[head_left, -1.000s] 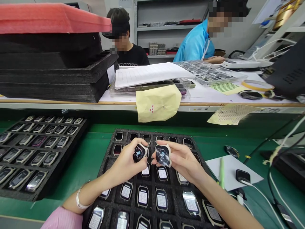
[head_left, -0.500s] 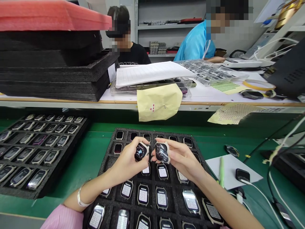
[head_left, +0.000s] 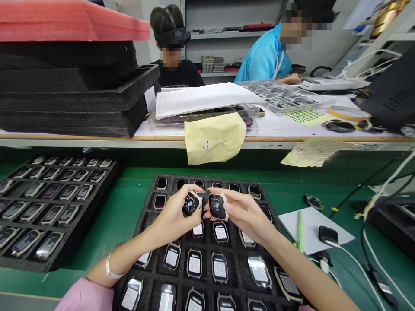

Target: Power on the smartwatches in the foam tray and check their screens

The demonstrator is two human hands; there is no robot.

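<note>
My left hand (head_left: 177,210) is closed around a smartwatch (head_left: 190,204) without a strap, its dark face lit with a dial. Just to the right, my right hand (head_left: 241,209) grips a second strapless smartwatch (head_left: 217,206) with a light case, also showing a dial. The two watches are held close together, with a small gap between them. Both hands are above a black foam tray (head_left: 147,218) whose compartments hold several watch bodies, many with white lit screens, such as the watch (head_left: 193,263) below my hands. Some compartments are hidden behind my hands and forearms.
Another foam tray of watches (head_left: 61,242) sits at left on the green bench. Stacked black foam trays (head_left: 68,99) under red foam stand on the shelf. At right lie white paper (head_left: 311,242), a green pen (head_left: 300,231) and a cabled watch (head_left: 328,234). Two people sit opposite.
Both hands keep hold of their watches, and the right one's face has turned slightly. The co-worker in black has shifted a little to the right with the head raised.
</note>
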